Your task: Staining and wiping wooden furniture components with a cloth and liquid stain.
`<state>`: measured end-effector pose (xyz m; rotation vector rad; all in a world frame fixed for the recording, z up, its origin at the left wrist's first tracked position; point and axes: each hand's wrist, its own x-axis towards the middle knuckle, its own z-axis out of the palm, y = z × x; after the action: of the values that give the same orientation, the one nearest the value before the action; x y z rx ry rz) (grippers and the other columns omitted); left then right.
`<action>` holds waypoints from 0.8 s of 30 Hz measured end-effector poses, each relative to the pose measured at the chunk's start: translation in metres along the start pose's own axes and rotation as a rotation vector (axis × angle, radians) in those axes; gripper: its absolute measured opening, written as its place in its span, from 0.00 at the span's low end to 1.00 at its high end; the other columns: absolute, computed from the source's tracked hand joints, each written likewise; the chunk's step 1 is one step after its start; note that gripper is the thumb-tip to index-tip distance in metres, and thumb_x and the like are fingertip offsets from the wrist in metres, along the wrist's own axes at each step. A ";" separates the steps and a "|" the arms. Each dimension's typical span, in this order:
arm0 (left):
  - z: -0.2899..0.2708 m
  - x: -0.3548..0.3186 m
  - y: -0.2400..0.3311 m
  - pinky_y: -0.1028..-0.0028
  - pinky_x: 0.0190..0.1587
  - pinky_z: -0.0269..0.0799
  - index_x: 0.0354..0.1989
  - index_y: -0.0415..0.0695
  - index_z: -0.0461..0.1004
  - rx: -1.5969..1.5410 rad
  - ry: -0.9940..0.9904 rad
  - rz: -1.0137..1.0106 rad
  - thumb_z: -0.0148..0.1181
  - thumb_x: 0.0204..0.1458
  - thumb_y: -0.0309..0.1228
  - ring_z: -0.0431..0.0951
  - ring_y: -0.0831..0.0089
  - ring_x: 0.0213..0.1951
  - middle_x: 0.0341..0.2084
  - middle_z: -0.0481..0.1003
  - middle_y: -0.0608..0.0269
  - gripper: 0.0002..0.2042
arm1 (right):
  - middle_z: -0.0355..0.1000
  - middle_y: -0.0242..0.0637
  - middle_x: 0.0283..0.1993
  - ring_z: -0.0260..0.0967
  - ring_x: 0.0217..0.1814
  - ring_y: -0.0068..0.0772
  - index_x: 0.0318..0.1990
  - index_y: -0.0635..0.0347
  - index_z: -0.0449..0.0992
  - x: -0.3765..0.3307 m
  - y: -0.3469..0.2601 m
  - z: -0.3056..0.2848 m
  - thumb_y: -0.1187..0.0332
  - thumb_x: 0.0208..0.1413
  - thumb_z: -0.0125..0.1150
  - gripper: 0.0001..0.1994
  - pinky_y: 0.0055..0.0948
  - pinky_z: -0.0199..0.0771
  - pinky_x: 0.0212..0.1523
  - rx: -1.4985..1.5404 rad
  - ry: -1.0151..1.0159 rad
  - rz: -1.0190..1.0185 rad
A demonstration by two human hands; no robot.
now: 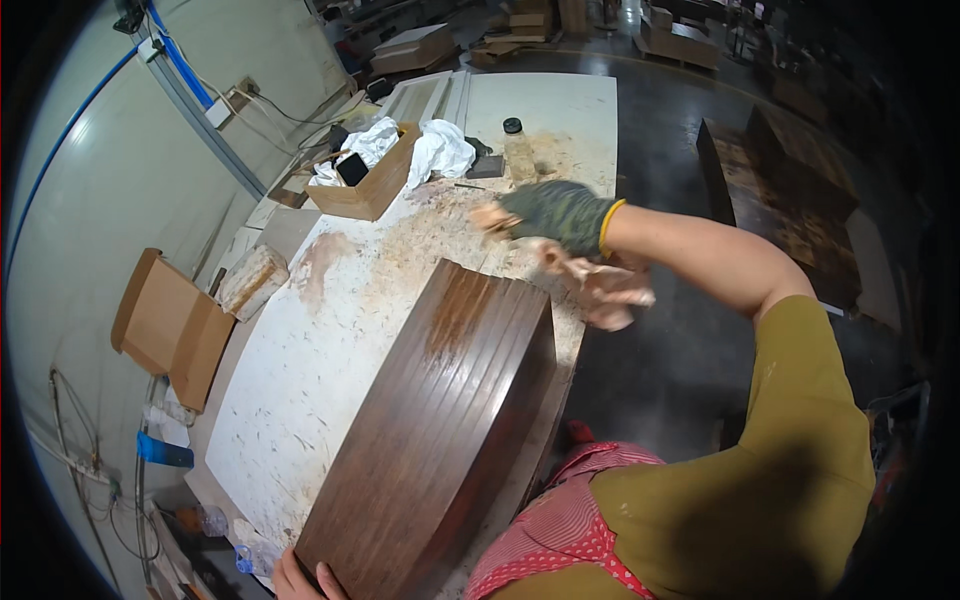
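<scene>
A long dark brown wooden piece (400,430) with a grooved top lies slantwise on the white worktable. Near its far end, the top has a wet, lighter brown patch (458,318). At the near left corner of the wood, my bare left hand (300,580) grips the edge; part of it is cut off by the picture's lower rim. My right hand (562,218) wears a dark camouflage-patterned glove with a yellow cuff. It is closed around a crumpled, stained rag (605,288), above the table just past the wood's far end. Motion blurs the rag and fingertips.
The stained white tabletop (290,400) carries a cardboard box (375,185) of white cloths, another white cloth (441,152) and a black-capped clear bottle (517,150). An open cardboard box (175,325) stands left. Dark wooden panels (770,200) lie at right.
</scene>
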<state>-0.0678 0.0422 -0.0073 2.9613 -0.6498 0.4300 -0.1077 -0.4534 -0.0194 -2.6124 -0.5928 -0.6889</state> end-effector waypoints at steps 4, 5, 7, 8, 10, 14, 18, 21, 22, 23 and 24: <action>-0.004 -0.003 0.008 0.58 0.51 0.64 0.51 0.35 0.69 0.000 -0.042 -0.039 0.48 0.59 0.43 0.70 0.45 0.48 0.46 0.71 0.41 0.22 | 0.69 0.43 0.53 0.72 0.49 0.33 0.52 0.62 0.70 0.001 0.006 -0.027 0.53 0.58 0.46 0.23 0.29 0.73 0.53 0.373 -0.003 0.647; -0.005 -0.002 0.008 0.58 0.51 0.64 0.51 0.35 0.69 0.001 -0.046 -0.043 0.48 0.59 0.43 0.70 0.45 0.48 0.46 0.71 0.41 0.22 | 0.69 0.43 0.53 0.72 0.49 0.33 0.52 0.62 0.70 0.010 -0.005 -0.028 0.53 0.58 0.46 0.23 0.29 0.73 0.53 0.376 -0.008 0.646; -0.005 -0.001 0.007 0.58 0.50 0.64 0.51 0.34 0.70 -0.023 -0.025 -0.045 0.48 0.59 0.43 0.70 0.45 0.47 0.45 0.72 0.41 0.22 | 0.69 0.43 0.53 0.71 0.50 0.34 0.52 0.62 0.69 0.024 -0.051 -0.006 0.56 0.57 0.47 0.22 0.31 0.71 0.52 0.302 -0.209 0.686; -0.004 -0.002 0.007 0.58 0.50 0.64 0.51 0.34 0.70 -0.023 -0.029 -0.051 0.48 0.59 0.43 0.70 0.45 0.47 0.45 0.72 0.41 0.22 | 0.69 0.43 0.53 0.70 0.51 0.34 0.52 0.62 0.69 0.018 -0.066 -0.007 0.57 0.57 0.47 0.21 0.32 0.70 0.52 0.262 -0.313 0.702; -0.004 0.000 0.003 0.58 0.50 0.65 0.50 0.34 0.70 -0.025 -0.011 -0.039 0.48 0.59 0.43 0.70 0.45 0.47 0.44 0.72 0.41 0.22 | 0.69 0.42 0.53 0.68 0.53 0.34 0.52 0.62 0.68 0.059 -0.080 -0.012 0.59 0.56 0.48 0.20 0.34 0.69 0.51 0.178 -0.511 0.753; -0.002 -0.004 0.000 0.58 0.49 0.65 0.50 0.34 0.70 0.003 0.009 -0.038 0.48 0.59 0.43 0.70 0.45 0.47 0.44 0.72 0.41 0.22 | 0.71 0.41 0.49 0.69 0.51 0.35 0.50 0.57 0.71 0.061 -0.078 -0.019 0.59 0.57 0.50 0.17 0.35 0.69 0.50 -0.017 -0.588 0.569; 0.000 -0.008 0.002 0.58 0.49 0.65 0.50 0.34 0.71 -0.015 0.029 0.004 0.48 0.59 0.44 0.71 0.46 0.46 0.43 0.72 0.41 0.22 | 0.74 0.41 0.41 0.73 0.44 0.39 0.45 0.55 0.75 0.017 -0.029 -0.001 0.55 0.54 0.54 0.17 0.35 0.70 0.48 -0.343 -0.378 0.317; -0.001 -0.007 0.005 0.58 0.49 0.66 0.50 0.35 0.70 0.011 0.034 -0.028 0.48 0.59 0.44 0.71 0.46 0.46 0.43 0.72 0.41 0.22 | 0.72 0.42 0.47 0.70 0.51 0.37 0.48 0.54 0.74 0.049 -0.049 -0.028 0.54 0.56 0.52 0.18 0.31 0.68 0.53 -0.364 -0.574 0.707; -0.002 -0.007 0.005 0.59 0.49 0.66 0.50 0.35 0.70 0.018 0.035 -0.017 0.48 0.59 0.44 0.71 0.47 0.46 0.43 0.72 0.41 0.22 | 0.71 0.41 0.50 0.68 0.55 0.35 0.49 0.55 0.74 0.050 -0.054 -0.032 0.54 0.58 0.51 0.18 0.29 0.66 0.56 -0.223 -0.402 0.816; -0.002 -0.007 0.003 0.59 0.49 0.66 0.50 0.35 0.70 0.012 0.033 -0.012 0.48 0.59 0.44 0.71 0.47 0.46 0.43 0.72 0.41 0.22 | 0.71 0.41 0.50 0.68 0.55 0.35 0.49 0.55 0.74 0.042 -0.049 -0.021 0.54 0.58 0.51 0.18 0.29 0.66 0.56 -0.228 -0.403 0.823; -0.001 -0.006 0.002 0.59 0.49 0.66 0.50 0.35 0.70 0.015 0.030 -0.006 0.48 0.59 0.44 0.71 0.47 0.46 0.43 0.72 0.41 0.22 | 0.72 0.39 0.50 0.68 0.55 0.34 0.48 0.56 0.74 0.025 -0.034 0.005 0.57 0.58 0.51 0.17 0.29 0.66 0.56 0.033 -0.254 0.634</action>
<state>-0.0739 0.0428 -0.0077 2.9640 -0.6371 0.4807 -0.1021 -0.4152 -0.0021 -2.6459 0.1716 -0.1459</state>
